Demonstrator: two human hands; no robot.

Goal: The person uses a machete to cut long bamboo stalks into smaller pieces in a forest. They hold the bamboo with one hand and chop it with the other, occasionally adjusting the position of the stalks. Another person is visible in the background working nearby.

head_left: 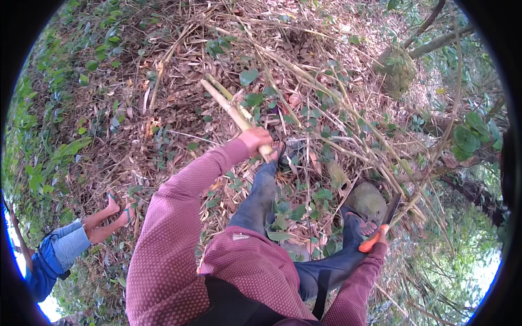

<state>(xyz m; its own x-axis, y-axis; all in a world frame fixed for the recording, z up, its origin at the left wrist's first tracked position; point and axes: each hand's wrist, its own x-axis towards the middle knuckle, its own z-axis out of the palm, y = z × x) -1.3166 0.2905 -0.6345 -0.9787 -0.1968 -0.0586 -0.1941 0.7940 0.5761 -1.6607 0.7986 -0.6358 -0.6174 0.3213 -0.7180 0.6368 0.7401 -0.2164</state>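
Observation:
My left hand is closed round the near end of a pale, peeled-looking stick, which slants away to the upper left. Right beside the stick, a greenish-yellow length of cane shows, partly hidden by it. Down at the right, my right hand grips the orange handle of a machete. Its dark blade points up and away, close to some thin stalks. A rounded grey-green stone lies just left of the blade, near my foot.
Dry leaves and broken stalks cover the ground, with green vines among them. A mossy stump or rock stands at the upper right beside a branch. Another person in blue shorts and sandals stands at the far left.

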